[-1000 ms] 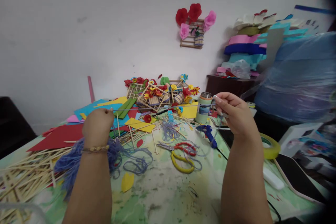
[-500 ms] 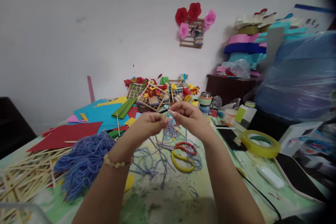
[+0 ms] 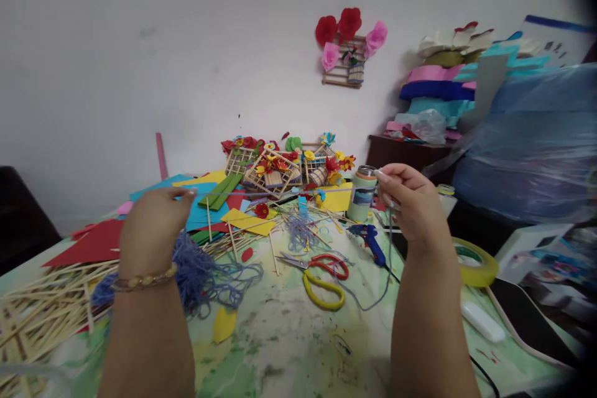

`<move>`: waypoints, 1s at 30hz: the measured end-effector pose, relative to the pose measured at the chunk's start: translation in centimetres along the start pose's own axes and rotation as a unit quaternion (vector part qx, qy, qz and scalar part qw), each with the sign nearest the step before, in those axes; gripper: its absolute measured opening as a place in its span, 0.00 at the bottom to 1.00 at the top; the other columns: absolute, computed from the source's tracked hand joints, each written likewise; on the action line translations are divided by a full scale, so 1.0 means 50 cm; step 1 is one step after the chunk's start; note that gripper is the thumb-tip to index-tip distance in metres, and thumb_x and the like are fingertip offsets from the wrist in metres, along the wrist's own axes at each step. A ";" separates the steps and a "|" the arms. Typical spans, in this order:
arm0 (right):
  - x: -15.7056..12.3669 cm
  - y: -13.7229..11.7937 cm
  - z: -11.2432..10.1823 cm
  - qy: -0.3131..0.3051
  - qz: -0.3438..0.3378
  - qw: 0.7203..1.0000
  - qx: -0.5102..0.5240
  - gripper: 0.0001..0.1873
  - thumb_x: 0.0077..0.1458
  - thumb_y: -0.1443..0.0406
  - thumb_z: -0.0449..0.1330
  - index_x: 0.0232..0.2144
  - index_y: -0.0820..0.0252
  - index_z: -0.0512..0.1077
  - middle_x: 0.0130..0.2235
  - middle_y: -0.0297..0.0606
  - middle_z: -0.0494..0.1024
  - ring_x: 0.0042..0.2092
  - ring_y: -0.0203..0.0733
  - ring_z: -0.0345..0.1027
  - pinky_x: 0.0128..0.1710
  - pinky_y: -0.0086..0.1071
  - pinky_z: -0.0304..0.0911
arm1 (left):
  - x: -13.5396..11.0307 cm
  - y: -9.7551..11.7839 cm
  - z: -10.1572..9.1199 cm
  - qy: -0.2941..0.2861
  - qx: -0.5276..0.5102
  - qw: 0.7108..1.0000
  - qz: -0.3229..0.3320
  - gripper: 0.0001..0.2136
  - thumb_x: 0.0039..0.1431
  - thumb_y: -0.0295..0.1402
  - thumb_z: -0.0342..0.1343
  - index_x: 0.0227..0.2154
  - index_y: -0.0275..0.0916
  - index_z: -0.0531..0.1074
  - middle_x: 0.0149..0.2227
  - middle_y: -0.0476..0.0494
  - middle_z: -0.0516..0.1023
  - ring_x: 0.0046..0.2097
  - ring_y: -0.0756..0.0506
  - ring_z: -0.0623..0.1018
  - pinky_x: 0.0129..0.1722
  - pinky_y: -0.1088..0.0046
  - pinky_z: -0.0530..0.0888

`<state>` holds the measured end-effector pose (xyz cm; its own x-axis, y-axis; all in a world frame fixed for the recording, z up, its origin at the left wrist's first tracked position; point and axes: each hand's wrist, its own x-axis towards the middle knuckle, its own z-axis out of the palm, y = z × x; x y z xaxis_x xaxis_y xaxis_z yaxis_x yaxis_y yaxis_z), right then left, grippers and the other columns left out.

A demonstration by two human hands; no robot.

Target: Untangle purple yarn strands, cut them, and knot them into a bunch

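Note:
A thin blue-purple yarn strand (image 3: pixel 270 194) runs stretched between my two raised hands. My left hand (image 3: pixel 156 217) is closed in a pinch on one end, above the tangled pile of blue yarn (image 3: pixel 196 277). At the right, my right hand (image 3: pixel 410 202) pinches the other stretch, and a loose tail of it hangs down and loops across the table. Between my arms lie scissors (image 3: pixel 324 289) with red and yellow handles. A blue glue gun (image 3: pixel 372 241) rests just left of my right wrist.
Wooden sticks (image 3: pixel 41 305) and coloured paper sheets (image 3: pixel 88 242) cover the left side. Stick frames with paper flowers (image 3: pixel 275 171) stand along the wall. A thermos (image 3: pixel 361 199), a roll of yellow tape (image 3: pixel 480 264) and a plastic-wrapped stack (image 3: pixel 527 130) are at right.
My hands were close together over the table's middle. They have moved wide apart, left and right, drawing the yarn strand straight between them. The glue gun has come into view.

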<state>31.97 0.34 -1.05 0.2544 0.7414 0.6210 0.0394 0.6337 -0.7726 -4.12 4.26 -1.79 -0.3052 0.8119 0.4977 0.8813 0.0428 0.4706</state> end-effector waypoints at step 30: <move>-0.007 0.011 0.038 -0.108 0.036 0.992 -0.051 0.13 0.48 0.59 0.65 0.33 0.61 0.70 0.21 0.27 0.61 0.22 0.29 0.51 0.21 0.25 0.46 | -0.005 0.056 0.029 -0.025 -0.068 0.996 0.042 0.23 0.51 0.47 0.52 0.42 0.33 0.73 0.30 0.40 0.76 0.34 0.39 0.74 0.30 0.67 0.63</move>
<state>30.09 0.86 -1.43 0.0467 0.8209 0.5692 0.1300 0.5600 -0.8182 -1.07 5.02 -1.68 -0.2112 0.8376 0.5039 0.8447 -0.1030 0.5252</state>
